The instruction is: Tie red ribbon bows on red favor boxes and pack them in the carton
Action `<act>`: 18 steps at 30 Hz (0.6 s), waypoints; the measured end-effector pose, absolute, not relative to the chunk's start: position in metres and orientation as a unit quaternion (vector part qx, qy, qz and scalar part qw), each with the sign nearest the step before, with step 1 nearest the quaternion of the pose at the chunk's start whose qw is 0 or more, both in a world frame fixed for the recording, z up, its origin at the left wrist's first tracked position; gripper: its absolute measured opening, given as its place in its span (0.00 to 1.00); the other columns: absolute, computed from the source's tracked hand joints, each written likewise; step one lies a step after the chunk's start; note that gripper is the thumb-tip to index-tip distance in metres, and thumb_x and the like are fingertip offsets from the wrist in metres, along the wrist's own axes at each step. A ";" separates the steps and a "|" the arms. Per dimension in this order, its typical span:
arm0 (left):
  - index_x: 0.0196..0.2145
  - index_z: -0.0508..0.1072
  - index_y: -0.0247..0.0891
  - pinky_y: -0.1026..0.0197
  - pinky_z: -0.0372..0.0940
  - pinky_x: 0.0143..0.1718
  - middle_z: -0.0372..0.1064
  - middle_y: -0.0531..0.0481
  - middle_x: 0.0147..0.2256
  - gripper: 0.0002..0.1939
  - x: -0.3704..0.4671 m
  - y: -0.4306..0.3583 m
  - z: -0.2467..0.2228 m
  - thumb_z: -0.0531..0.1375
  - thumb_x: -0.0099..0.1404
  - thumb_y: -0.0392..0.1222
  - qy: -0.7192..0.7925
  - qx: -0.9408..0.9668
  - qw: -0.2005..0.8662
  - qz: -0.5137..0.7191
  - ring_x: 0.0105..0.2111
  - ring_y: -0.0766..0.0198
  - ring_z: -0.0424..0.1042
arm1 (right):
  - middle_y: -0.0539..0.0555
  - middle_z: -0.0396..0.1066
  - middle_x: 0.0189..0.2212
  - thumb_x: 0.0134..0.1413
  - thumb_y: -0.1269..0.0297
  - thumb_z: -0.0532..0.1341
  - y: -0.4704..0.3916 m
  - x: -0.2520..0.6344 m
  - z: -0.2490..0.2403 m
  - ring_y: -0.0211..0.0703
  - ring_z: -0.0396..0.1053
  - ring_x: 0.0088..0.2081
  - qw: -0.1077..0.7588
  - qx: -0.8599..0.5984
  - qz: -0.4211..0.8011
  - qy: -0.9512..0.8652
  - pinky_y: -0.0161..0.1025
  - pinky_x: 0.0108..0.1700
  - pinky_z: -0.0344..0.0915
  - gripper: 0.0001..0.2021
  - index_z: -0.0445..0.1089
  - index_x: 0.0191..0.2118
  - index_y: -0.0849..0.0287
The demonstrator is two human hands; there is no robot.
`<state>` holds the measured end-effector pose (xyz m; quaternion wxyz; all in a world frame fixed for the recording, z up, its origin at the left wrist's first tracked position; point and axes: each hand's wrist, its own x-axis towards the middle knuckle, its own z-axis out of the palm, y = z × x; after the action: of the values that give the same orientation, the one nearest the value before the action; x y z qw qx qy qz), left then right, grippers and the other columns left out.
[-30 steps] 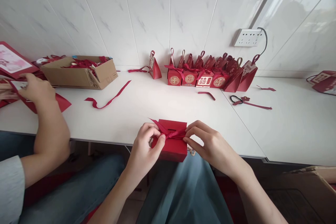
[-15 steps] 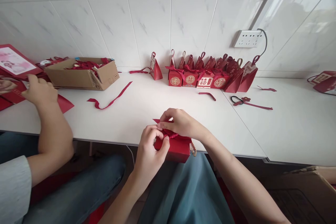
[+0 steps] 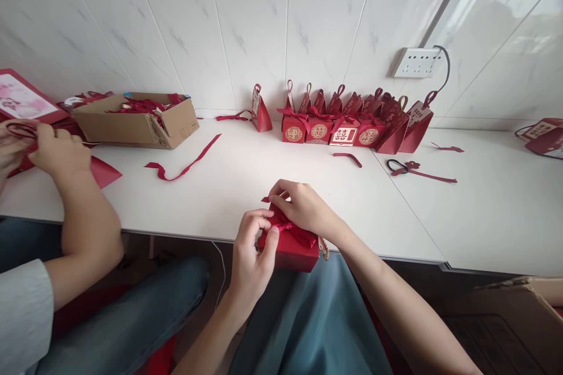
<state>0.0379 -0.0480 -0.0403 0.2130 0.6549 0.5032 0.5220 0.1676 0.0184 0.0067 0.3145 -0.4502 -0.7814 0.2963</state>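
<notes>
Since the frame a second ago, the right hand (image 3: 305, 206) has been brought from the right end of the red box (image 3: 292, 255) across its top, next to the left hand (image 3: 254, 249). At far left, a red cord (image 3: 21, 129) is now held up by the co-worker's hands (image 3: 61, 151).

Left hand: ribbon bow (image 3: 303, 237) pinched at the knot, thumb on the near side. Right hand: fingers curled at the box's far left corner, ribbon tail poking out beside them; fingertip contact is masked, so grip can't be told. Far part of the box top is blocked by the right hand, left end partly by the left. Box is held at the near edge of the surface (image 3: 237, 199), above the lap; twisted cord (image 3: 324, 249) hanging at its right end.

Beyond the hands: loose ribbon (image 3: 182, 173) laid to the left, short red strip (image 3: 348, 158) ahead right, black loop (image 3: 397, 166) and flower strap (image 3: 433, 177) further right. Along the wall, left to right: open carton (image 3: 127, 129) filled with red ribbons, lone pointed box (image 3: 263, 118) upright, packed row of red favour boxes (image 3: 332, 130). Wall socket (image 3: 417, 63) is mounted above the row's right end.
</notes>
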 end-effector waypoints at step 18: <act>0.26 0.69 0.39 0.62 0.66 0.39 0.63 0.47 0.41 0.11 0.034 -0.045 -0.023 0.55 0.63 0.45 0.543 0.671 0.242 0.443 0.44 0.60 0.67 | 0.45 0.65 0.20 0.55 0.58 0.60 -0.074 0.205 -0.001 0.35 0.59 0.19 0.284 -0.600 0.194 -0.723 0.33 0.22 0.57 0.10 0.61 0.29 0.55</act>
<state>0.0339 -0.0454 -0.0226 0.2415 0.6712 0.5434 0.4426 0.2047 -0.0736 -0.0012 0.2836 -0.5996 -0.7227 0.1942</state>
